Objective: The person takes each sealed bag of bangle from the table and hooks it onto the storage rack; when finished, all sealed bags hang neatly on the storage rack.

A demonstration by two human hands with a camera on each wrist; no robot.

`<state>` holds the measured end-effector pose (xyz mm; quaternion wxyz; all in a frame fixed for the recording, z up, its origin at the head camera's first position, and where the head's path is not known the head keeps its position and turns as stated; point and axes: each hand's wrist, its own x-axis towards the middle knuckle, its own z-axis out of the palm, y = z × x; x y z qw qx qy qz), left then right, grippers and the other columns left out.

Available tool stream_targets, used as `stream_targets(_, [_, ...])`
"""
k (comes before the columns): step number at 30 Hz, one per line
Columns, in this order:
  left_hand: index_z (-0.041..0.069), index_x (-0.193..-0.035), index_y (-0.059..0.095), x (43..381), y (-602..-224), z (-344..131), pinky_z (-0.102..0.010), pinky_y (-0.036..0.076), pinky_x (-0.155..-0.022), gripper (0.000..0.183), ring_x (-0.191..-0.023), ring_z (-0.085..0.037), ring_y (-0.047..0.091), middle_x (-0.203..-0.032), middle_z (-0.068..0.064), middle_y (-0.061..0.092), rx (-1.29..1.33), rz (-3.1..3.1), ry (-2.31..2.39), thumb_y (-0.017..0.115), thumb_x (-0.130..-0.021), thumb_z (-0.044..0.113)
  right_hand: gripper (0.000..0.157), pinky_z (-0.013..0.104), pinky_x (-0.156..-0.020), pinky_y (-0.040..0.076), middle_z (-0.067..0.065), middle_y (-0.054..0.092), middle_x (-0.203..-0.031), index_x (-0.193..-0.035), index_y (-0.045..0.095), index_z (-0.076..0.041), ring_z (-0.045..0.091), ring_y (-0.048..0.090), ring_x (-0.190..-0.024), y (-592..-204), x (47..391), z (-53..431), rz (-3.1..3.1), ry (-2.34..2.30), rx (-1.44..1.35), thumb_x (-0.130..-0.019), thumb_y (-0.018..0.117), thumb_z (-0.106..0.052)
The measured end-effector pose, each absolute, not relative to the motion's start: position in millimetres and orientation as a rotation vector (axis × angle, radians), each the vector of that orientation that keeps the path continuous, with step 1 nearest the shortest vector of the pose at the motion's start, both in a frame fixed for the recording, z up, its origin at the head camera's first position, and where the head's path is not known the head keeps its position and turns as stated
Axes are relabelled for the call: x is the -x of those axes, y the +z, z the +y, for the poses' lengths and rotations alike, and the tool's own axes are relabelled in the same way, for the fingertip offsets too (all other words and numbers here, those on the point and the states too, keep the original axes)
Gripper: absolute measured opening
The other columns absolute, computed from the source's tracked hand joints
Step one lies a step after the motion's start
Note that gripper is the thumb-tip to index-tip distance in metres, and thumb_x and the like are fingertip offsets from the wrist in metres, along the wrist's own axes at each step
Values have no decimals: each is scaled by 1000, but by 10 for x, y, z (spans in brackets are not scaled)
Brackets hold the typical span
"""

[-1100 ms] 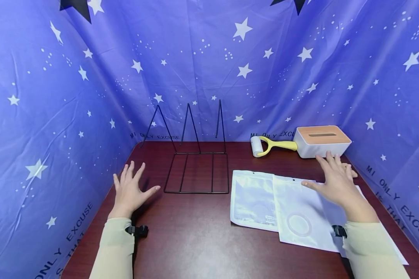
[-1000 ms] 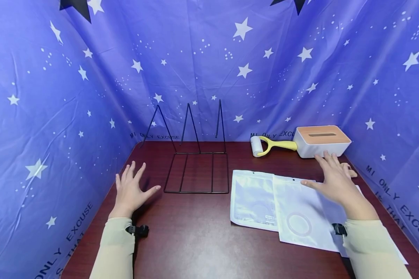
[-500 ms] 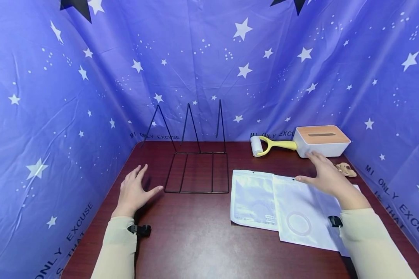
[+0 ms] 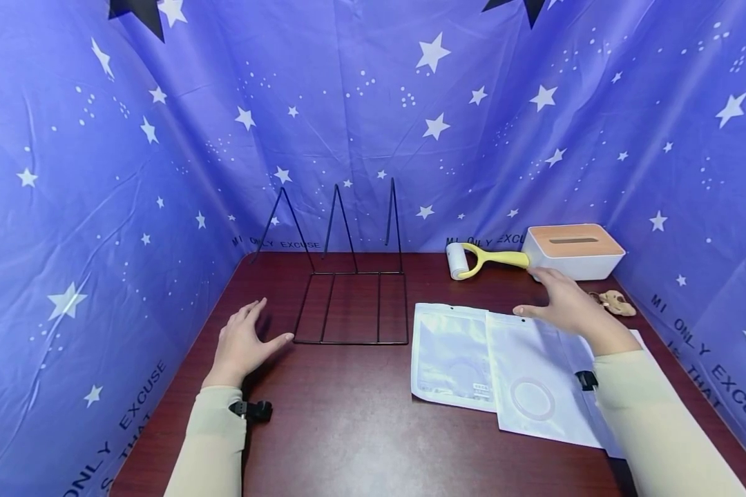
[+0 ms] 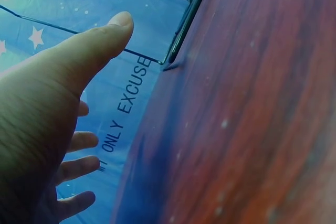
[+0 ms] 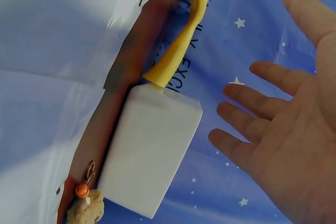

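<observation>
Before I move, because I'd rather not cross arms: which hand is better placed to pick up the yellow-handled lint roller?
The right hand, I'd say: it holds nothing and is much nearer the lint roller. The left hand, also empty, is farther off, beside the black wire rack.

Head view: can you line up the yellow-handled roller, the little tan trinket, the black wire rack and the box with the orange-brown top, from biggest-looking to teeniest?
Largest to smallest, as they look there:
1. Black wire rack
2. Box with the orange-brown top
3. Yellow-handled roller
4. Little tan trinket
</observation>
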<state>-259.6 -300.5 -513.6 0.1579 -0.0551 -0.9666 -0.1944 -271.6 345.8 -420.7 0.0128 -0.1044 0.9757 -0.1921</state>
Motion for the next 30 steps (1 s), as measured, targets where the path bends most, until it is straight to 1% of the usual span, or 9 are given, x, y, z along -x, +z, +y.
stream_targets(5, [11, -160, 43, 2586, -5133, -2984, -72, 37, -103, 113, -138, -49, 44, -155, -23, 46, 156, -2784, -579, 71, -77, 83, 110, 74, -112, 25, 38, 30, -159, -158, 31, 9, 58, 26, -146, -4224, 2796, 3417, 3026, -621, 365, -88, 77, -62])
stream_targets(10, [11, -160, 44, 2586, -5132, -2960, -70, 38, -104, 111, -136, -48, 47, -154, -21, 48, 159, -2781, -653, 71, -78, 82, 107, 73, -113, 26, 37, 29, -160, -159, 32, 8, 57, 26, -147, -4269, 2858, 3356, 2992, -655, 390, -90, 77, -60])
stream_targets(12, [11, -160, 44, 2588, -5136, -2954, -70, 38, -105, 111, -136, -47, 47, -153, -21, 49, 160, -2781, -679, 71, -79, 81, 104, 73, -113, 27, 38, 29, -160, -159, 32, 8, 57, 27, -146, -4279, 2872, 3326, 2981, -672, 397, -91, 78, -56])
stream_targets(17, [10, -157, 48, 2605, -5156, -2945, -69, 38, -106, 108, -135, -46, 48, -150, -20, 52, 156, -2785, -702, 71, -79, 81, 105, 71, -113, 28, 36, 32, -160, -159, 33, 6, 56, 31, -146, -4332, 2935, 3271, 2961, -701, 404, -90, 76, -60])
stream_targets(19, [9, -156, 49, 2613, -5164, -2940, -68, 38, -106, 107, -135, -46, 49, -149, -20, 54, 152, -2784, -698, 71, -80, 81, 107, 70, -113, 30, 35, 34, -159, -160, 33, 5, 55, 33, -145, -4363, 2963, 3250, 2951, -717, 412, -89, 75, -63])
stream_targets(25, [9, -154, 52, 2629, -5187, -2925, -65, 39, -107, 104, -135, -44, 50, -147, -18, 57, 150, -2785, -705, 70, -81, 80, 97, 67, -114, 32, 34, 41, -154, -158, 34, 9, 52, 40, -142, -4432, 3024, 3167, 2926, -758, 464, -92, 80, -47])
stream_targets(26, [9, -153, 53, 2631, -5191, -2921, -65, 39, -107, 103, -135, -43, 50, -147, -18, 57, 150, -2787, -711, 70, -81, 80, 94, 66, -114, 32, 34, 43, -153, -157, 36, 9, 52, 41, -141, -4439, 3035, 3151, 2924, -760, 469, -93, 81, -43])
stream_targets(30, [9, -152, 55, 2639, -5199, -2897, -63, 40, -107, 100, -135, -42, 51, -145, -17, 59, 143, -2793, -743, 70, -82, 80, 85, 64, -112, 36, 33, 49, -149, -152, 44, 9, 50, 47, -137, -4470, 3081, 3091, 2909, -761, 491, -92, 82, -38])
